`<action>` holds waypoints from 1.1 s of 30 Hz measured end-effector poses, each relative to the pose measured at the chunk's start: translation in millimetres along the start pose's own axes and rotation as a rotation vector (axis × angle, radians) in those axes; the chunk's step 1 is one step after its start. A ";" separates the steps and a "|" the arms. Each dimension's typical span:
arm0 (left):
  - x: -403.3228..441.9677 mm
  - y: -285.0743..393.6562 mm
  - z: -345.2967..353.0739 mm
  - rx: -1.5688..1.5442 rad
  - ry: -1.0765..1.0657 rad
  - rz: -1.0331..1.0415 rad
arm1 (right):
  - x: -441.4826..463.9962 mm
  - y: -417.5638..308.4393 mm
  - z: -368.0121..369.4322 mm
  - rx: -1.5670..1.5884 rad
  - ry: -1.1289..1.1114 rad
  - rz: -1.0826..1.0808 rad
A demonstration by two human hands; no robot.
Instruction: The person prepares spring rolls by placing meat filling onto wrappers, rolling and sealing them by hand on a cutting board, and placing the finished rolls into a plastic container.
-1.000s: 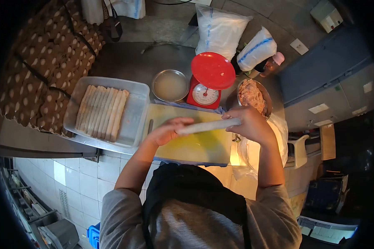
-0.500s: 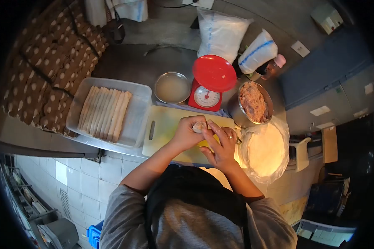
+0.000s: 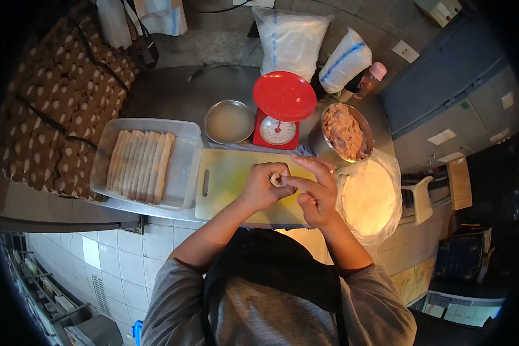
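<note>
Head view: no longer stretching roll (image 3: 275,177) between both hands like a second ago; now curling left hand (image 3: 262,187) closed round it above board (image 3: 222,196), keeping right hand (image 3: 321,197) half open, touching roll's end with a fingertip, pointing that end up at camera, long axis roughly along line of sight.

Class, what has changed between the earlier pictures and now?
The roll, earlier held out sideways at both ends, is now turned end-on to the camera, gripped in the left hand, which moved right. The right hand let go its grip and moved left. The plastic tub and red scale stayed put.
</note>
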State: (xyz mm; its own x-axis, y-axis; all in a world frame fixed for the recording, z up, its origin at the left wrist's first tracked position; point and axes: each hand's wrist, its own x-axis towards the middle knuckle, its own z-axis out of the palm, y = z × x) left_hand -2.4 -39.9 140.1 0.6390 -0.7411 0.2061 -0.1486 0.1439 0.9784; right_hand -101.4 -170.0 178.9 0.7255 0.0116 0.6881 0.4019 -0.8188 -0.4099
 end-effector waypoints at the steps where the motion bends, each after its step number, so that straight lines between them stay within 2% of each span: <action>1: 1.3 2.7 0.2 -0.061 -0.012 -0.028 | 3.0 -3.7 -3.5 0.032 0.013 0.024; 2: 1.9 -1.8 -0.4 -0.061 -0.022 -0.027 | 5.2 -6.5 -5.7 0.064 0.028 0.049; 5: 2.6 -14.5 -1.9 -0.068 -0.054 -0.025 | 11.0 -10.0 -2.5 -0.154 -0.079 -0.063; 8: 2.5 -9.2 -1.1 -0.068 -0.052 -0.032 | 11.2 -9.0 -6.6 -0.147 -0.118 -0.052; 11: 1.6 8.5 0.7 -0.055 -0.046 -0.053 | 2.0 -1.4 -8.1 0.245 0.054 0.156; 14: 1.1 10.8 -0.9 -0.079 -0.074 -0.065 | -9.2 8.0 -1.3 0.318 0.005 0.189; 15: 1.0 10.7 -0.6 -0.074 -0.082 -0.054 | -9.2 6.6 1.1 0.303 -0.004 0.168; 19: 0.8 3.8 -1.8 -0.104 -0.153 -0.074 | 0.1 3.4 -4.5 -0.073 -0.074 -0.099; 22: -1.1 14.0 0.0 -0.169 -0.225 -0.166 | 11.6 5.1 -16.6 -0.036 -0.099 -0.171; 25: -2.1 39.4 -1.5 -0.160 -0.283 -0.127 | 16.6 5.1 -19.6 0.359 -0.038 -0.006; 28: -4.4 36.8 -2.1 -0.256 -0.318 -0.111 | 20.2 0.5 -18.7 0.331 -0.126 -0.077; 31: -8.4 33.2 -0.6 -0.134 -0.311 -0.069 | 22.0 0.0 -24.0 0.142 -0.201 -0.213; 33: -10.8 44.9 1.7 -0.183 -0.340 -0.122 | 17.7 7.6 -24.5 0.391 -0.173 -0.106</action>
State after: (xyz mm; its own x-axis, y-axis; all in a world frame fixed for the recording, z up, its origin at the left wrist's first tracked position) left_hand -17.3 -26.5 181.8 0.3527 -0.9303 0.1009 0.0692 0.1335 0.9886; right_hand -99.2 -190.1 202.6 0.7386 0.2067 0.6417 0.6360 -0.5295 -0.5614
